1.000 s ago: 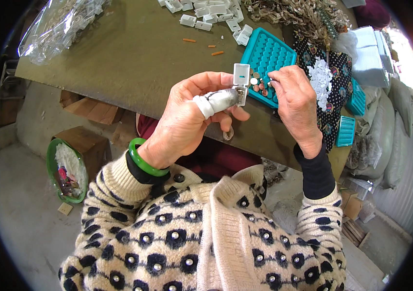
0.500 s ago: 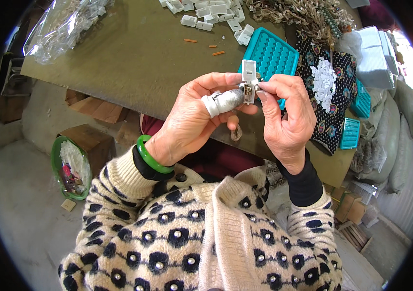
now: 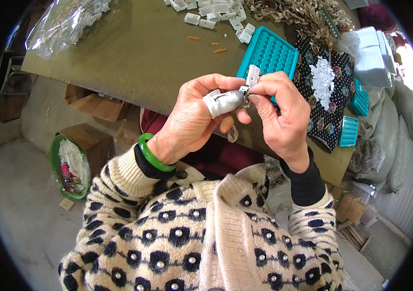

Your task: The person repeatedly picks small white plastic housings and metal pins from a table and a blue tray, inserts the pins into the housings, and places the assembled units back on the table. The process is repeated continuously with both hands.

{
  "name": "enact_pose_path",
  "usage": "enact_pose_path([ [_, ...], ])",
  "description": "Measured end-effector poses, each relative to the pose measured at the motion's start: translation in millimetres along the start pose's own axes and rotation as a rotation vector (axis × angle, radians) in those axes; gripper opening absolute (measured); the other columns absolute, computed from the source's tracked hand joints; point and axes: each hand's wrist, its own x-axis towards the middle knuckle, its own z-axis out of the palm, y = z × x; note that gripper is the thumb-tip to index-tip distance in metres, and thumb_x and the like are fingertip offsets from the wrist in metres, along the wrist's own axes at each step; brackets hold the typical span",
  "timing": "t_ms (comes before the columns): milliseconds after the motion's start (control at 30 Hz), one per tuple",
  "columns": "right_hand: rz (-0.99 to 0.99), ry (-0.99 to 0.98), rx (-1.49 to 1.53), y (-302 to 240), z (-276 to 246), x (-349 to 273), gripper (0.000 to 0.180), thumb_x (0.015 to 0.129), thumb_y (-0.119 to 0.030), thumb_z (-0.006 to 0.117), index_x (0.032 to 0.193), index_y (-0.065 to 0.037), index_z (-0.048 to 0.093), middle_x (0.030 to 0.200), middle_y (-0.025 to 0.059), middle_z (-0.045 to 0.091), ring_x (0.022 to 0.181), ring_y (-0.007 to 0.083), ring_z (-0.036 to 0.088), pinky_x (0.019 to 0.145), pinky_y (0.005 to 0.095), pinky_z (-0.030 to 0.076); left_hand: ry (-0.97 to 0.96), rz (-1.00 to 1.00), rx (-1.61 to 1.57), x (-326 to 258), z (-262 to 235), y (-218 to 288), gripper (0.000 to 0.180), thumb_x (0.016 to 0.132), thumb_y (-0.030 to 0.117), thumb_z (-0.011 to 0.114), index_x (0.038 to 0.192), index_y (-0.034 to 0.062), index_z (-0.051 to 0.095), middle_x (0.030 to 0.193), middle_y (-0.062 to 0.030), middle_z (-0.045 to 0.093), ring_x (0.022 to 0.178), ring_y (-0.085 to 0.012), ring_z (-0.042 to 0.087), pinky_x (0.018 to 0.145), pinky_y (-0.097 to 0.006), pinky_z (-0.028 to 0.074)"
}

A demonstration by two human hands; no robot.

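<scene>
While the left hand point(image 3: 184, 116) holds a small open white box point(image 3: 253, 75) between its digits, one of them in a grey-tipped white cover point(image 3: 225, 103), the right hand point(image 3: 284, 114) has come to it from the teal tray point(image 3: 270, 53), where it was a second ago. The right thumb and forefinger are drawn narrow at the box's lower half; whether they pinch a part cannot be told. The box now leans more than half a second ago, so the work seems centred inside it, above the worktop point(image 3: 143, 53) near the tray.
</scene>
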Motion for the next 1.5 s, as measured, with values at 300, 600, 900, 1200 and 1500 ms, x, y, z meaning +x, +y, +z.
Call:
enact_pose_path([
  [300, 0.672, 0.038, 1.101, -18.1, 8.8, 1.0, 0.028, 0.092, -0.003, 0.062, 0.117, 0.000, 0.048, 0.105, 0.0082, 0.058, 0.093, 0.0110, 0.058, 0.073, 0.0243, 0.052, -0.033, 0.118, 0.173, -6.4, 1.8, 6.0, 0.016, 0.092, 0.010, 0.064, 0.107, 0.0061, 0.062, 0.104, -0.0138, 0.067, 0.076, -0.0186, 0.069, 0.044, -0.018, 0.042],
  [600, 0.556, 0.060, 0.777, -16.2, 13.9, 9.2, 0.032, 0.093, -0.004, 0.061, 0.124, 0.003, 0.056, 0.105, 0.0089, 0.066, 0.091, 0.0122, 0.063, 0.077, 0.0246, 0.053, -0.042, 0.077, 0.112, -10.7, -4.9, 5.0, 0.016, 0.092, 0.015, 0.066, 0.106, 0.0098, 0.060, 0.102, -0.0136, 0.067, 0.079, -0.0189, 0.068, 0.048, -0.019, 0.040],
  [900, 0.365, 0.203, 0.448, -17.4, 21.4, 3.2, 0.016, 0.092, 0.001, 0.062, 0.108, 0.003, 0.061, 0.098, 0.0128, 0.069, 0.087, 0.0136, 0.066, 0.080, 0.0253, 0.053, -0.083, 0.021, -0.054, -12.5, -8.9, 6.6, 0.022, 0.090, 0.018, 0.067, 0.110, 0.0095, 0.061, 0.103, -0.0168, 0.067, 0.086, -0.0247, 0.069, 0.047, -0.021, 0.037],
  [1200, -0.015, 0.270, 0.079, -10.4, 29.7, -1.4, 0.015, 0.088, 0.011, 0.058, 0.100, 0.002, 0.058, 0.094, 0.0142, 0.069, 0.084, 0.0164, 0.067, 0.070, 0.0245, 0.055, -0.032, 0.109, -0.028, -12.2, 2.4, 0.3, 0.011, 0.092, 0.006, 0.064, 0.102, 0.0048, 0.061, 0.092, -0.0066, 0.065, 0.066, -0.0084, 0.058, 0.048, -0.020, 0.040],
  [1500, 0.085, 0.210, 0.426, -13.1, 29.1, -7.8, 0.024, 0.080, 0.006, 0.065, 0.103, 0.001, 0.063, 0.103, 0.0138, 0.058, 0.094, 0.0247, 0.054, 0.081, 0.0329, 0.047, 0.061, 0.100, -0.007, -9.5, 6.4, -4.8, 0.021, 0.090, 0.016, 0.068, 0.108, 0.0087, 0.060, 0.093, -0.0070, 0.065, 0.066, -0.0118, 0.058, 0.050, -0.023, 0.043],
])
